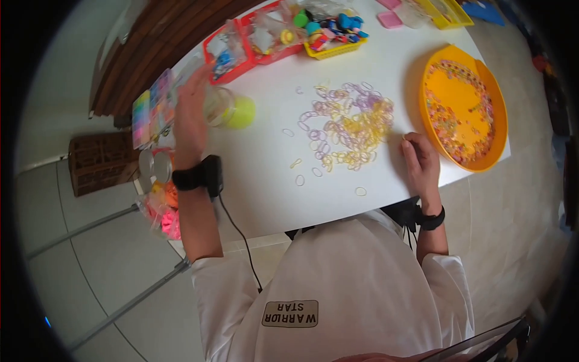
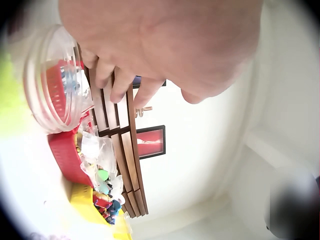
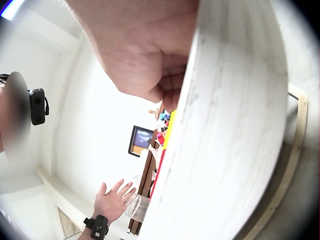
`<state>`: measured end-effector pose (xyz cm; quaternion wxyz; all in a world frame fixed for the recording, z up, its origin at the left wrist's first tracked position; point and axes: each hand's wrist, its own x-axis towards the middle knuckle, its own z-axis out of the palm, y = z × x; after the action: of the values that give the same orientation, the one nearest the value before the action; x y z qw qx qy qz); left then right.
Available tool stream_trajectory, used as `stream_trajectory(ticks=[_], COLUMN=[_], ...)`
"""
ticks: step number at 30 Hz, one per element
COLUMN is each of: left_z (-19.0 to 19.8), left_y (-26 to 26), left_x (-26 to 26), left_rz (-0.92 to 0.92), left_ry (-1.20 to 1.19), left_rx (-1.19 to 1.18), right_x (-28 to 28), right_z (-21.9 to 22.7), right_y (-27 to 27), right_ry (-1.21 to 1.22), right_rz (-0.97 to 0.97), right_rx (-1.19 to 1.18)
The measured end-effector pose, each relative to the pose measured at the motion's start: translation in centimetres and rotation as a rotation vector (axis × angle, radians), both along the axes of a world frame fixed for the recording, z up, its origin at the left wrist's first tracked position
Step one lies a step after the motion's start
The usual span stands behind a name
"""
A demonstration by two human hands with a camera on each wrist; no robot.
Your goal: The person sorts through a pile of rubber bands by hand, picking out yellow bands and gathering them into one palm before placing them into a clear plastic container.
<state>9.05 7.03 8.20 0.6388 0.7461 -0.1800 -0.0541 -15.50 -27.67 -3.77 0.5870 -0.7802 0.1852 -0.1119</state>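
The left hand is raised with spread, fairly straight fingers beside a clear jar with yellow-green at one end. In the left wrist view, a gap shows between that hand and the jar's rim. At the table's near right, the right hand has curled fingers, its thumb and forefinger pinching a small pale thing too small to identify. Purple and yellow loops lie heaped to its left. The right wrist view shows the curled right hand at the table edge; its fingertips are partly hidden.
An orange tray of beads stands right of the right hand. Red baskets and a yellow basket line the back. A multicoloured box lies at the left edge. A cable hangs from the left wrist.
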Motion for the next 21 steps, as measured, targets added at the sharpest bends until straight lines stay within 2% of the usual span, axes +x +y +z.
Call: stream_trajectory(ticks=[4, 7, 9, 13, 17, 21], left_z=[0.7, -0.6, -2.0, -2.8, -2.6, -4.6], left_y=[0.5, 2.1, 2.7, 0.5, -1.6, -1.1], left_x=[-2.4, -5.8, -7.8, -12.2, -14.8, -16.0], left_rz=[0.120, 0.047, -0.037, -0.134, -0.077, -0.103], left_ry=[-0.153, -0.166, -0.121, -0.064, -0.024, -0.008], left_rx=[-0.076, -0.177, -0.136, 0.306, 0.701, 0.802], right_x=[0.2, 0.5, 0.6, 0.5, 0.8, 0.7], right_z=[0.8, 1.4, 1.3, 1.3, 1.7, 1.3], right_y=[0.1, 0.3, 0.2, 0.7, 0.6, 0.2], right_ry=[-0.005, -0.007, -0.012, -0.004, 0.029, -0.011], right_rz=[0.004, 0.024, 0.036, 0.004, -0.027, 0.065], right_rx=[0.019, 0.048, 0.060, 0.119, 0.138, -0.019])
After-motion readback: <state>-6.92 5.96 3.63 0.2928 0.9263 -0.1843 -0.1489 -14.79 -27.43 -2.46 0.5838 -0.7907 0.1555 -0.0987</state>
